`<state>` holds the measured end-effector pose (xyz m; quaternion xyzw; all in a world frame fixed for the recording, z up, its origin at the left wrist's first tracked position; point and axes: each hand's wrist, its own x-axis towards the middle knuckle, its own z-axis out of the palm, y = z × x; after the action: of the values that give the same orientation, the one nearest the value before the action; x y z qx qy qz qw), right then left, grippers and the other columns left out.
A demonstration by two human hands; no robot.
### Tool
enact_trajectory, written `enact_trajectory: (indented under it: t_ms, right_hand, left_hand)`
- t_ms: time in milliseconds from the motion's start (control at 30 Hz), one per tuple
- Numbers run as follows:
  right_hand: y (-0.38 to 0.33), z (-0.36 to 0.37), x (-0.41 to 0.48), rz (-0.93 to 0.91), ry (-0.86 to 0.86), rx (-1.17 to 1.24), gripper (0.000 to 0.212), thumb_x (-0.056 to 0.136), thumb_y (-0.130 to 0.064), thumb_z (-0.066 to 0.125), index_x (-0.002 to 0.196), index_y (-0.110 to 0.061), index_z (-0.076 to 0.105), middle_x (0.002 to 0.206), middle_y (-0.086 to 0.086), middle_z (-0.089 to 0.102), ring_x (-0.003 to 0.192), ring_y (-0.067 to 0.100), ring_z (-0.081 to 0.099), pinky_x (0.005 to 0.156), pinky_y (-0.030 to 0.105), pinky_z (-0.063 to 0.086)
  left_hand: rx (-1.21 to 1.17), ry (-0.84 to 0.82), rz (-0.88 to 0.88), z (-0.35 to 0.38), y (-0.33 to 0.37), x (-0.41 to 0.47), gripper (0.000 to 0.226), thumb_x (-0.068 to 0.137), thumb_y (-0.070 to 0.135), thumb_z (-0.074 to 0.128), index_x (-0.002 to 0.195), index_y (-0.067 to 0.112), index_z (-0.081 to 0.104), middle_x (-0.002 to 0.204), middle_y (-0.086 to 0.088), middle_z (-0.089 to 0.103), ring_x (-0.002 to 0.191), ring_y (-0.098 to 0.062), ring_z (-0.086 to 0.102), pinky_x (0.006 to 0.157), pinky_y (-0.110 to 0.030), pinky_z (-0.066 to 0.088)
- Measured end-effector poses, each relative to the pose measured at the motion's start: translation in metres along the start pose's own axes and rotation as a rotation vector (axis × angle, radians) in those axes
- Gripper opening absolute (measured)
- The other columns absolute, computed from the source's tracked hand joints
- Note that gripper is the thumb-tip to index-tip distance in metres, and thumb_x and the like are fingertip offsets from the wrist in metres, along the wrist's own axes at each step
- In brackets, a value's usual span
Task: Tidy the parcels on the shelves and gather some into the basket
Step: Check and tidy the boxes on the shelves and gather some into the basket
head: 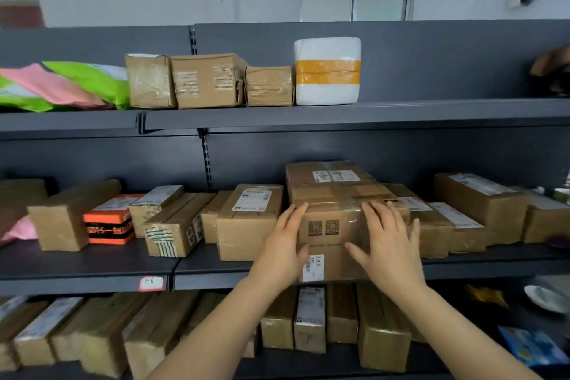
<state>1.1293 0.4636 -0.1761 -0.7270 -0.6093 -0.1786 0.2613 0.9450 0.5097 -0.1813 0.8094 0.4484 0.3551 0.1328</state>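
Note:
A large brown cardboard parcel (331, 194) with two QR codes on its front and a white label on top sits on the middle shelf (92, 262), its front at the shelf's edge. My left hand (285, 244) lies with straight fingers against the parcel's left front corner. My right hand (385, 241) rests flat with spread fingers on the parcel's right front face. A row of brown boxes flanks the parcel on both sides, among them a labelled box (249, 222) just left of it. No basket is in view.
The top shelf (431, 109) carries a white parcel with an orange band (327, 71), three brown boxes (206, 80) and green and pink soft bags (61, 86). An orange-black box (109, 222) stands mid-left. The bottom shelf holds several upright boxes (310, 319). Another person's hand (552, 60) shows far right.

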Motion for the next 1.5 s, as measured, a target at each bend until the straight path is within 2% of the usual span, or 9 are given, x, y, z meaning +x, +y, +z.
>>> enact_trajectory:
  t_ms: [133,333,500,633,767,900,1067,1233,1500]
  right_hand:
    - [-0.003,0.008,0.004,0.022,0.05,-0.063,0.078,0.08,-0.047,0.066,0.145,-0.019,0.032,0.149,0.006,0.035,0.143,0.025,0.022,0.113,0.055,0.016]
    - [-0.021,0.015,0.006,0.098,0.085,0.035,0.074,0.079,-0.024,0.073,0.143,-0.014,0.035,0.15,0.012,0.03,0.144,0.029,0.018,0.115,0.056,0.019]
    - [-0.085,0.015,0.005,-0.276,0.218,0.216,0.07,0.074,-0.013,0.076,0.137,-0.012,0.044,0.144,0.011,0.04,0.138,0.027,0.03,0.112,0.046,0.022]
    - [-0.154,0.026,0.008,-0.454,0.137,0.192,0.066,0.077,-0.02,0.075,0.135,-0.016,0.047,0.143,0.007,0.042,0.136,0.024,0.036,0.111,0.04,0.025]
    - [-0.204,0.055,0.023,-0.252,-0.121,0.17,0.066,0.09,-0.033,0.059,0.146,-0.031,0.025,0.156,-0.003,0.014,0.145,0.019,0.009,0.118,0.049,0.012]
    - [-0.223,0.086,0.034,-0.006,-0.24,0.082,0.07,0.088,-0.047,0.057,0.146,-0.035,0.02,0.154,-0.004,0.013,0.144,0.025,0.004,0.113,0.061,0.014]
    - [-0.221,0.1,0.024,0.028,-0.042,0.017,0.062,0.082,-0.044,0.066,0.137,-0.026,0.041,0.141,0.0,0.039,0.136,0.026,0.029,0.11,0.05,0.032]
    - [-0.212,0.109,0.007,0.014,0.086,0.018,0.058,0.068,-0.031,0.081,0.116,-0.019,0.053,0.121,0.007,0.052,0.117,0.031,0.05,0.091,0.05,0.05]
    - [-0.209,0.107,-0.016,-0.041,0.254,0.126,0.058,0.069,-0.024,0.082,0.113,-0.02,0.045,0.116,0.004,0.048,0.104,0.019,0.041,0.085,0.038,0.051]
  left_hand:
    - [0.152,-0.024,-0.021,-0.021,-0.014,-0.004,0.077,0.092,0.029,0.057,0.149,0.039,0.007,0.152,0.006,0.029,0.135,-0.013,0.035,0.108,-0.03,0.034]
    - [0.251,0.135,-0.17,-0.059,-0.065,-0.015,0.061,0.09,0.029,0.058,0.145,0.025,0.032,0.139,-0.004,0.049,0.124,-0.021,0.048,0.099,-0.036,0.045]
    - [0.24,0.248,-0.197,-0.086,-0.106,-0.007,0.048,0.09,0.021,0.059,0.136,0.014,0.049,0.136,-0.007,0.053,0.125,-0.023,0.047,0.105,-0.037,0.04]
    - [0.403,0.181,-0.116,-0.105,-0.136,-0.001,0.044,0.092,0.028,0.054,0.135,0.021,0.049,0.138,0.0,0.05,0.128,-0.02,0.042,0.104,-0.037,0.038]
    - [0.499,0.107,-0.075,-0.128,-0.169,0.007,0.045,0.093,0.043,0.049,0.135,0.028,0.046,0.14,0.005,0.046,0.131,-0.016,0.038,0.105,-0.041,0.033]
    - [0.503,0.021,-0.014,-0.142,-0.196,0.027,0.05,0.093,0.051,0.044,0.138,0.028,0.044,0.143,0.005,0.043,0.134,-0.016,0.034,0.108,-0.04,0.027]
    - [0.329,-0.146,0.188,-0.135,-0.197,0.045,0.055,0.094,0.051,0.042,0.143,0.025,0.038,0.148,0.004,0.038,0.136,-0.017,0.032,0.11,-0.035,0.028]
    - [0.023,-0.186,0.184,-0.117,-0.191,0.035,0.053,0.091,0.05,0.05,0.14,0.032,0.041,0.143,0.004,0.045,0.129,-0.013,0.043,0.103,-0.027,0.036]
    - [-0.193,-0.064,0.136,-0.109,-0.191,0.008,0.051,0.085,0.046,0.062,0.133,0.033,0.051,0.126,0.007,0.061,0.113,-0.007,0.058,0.089,-0.016,0.044]
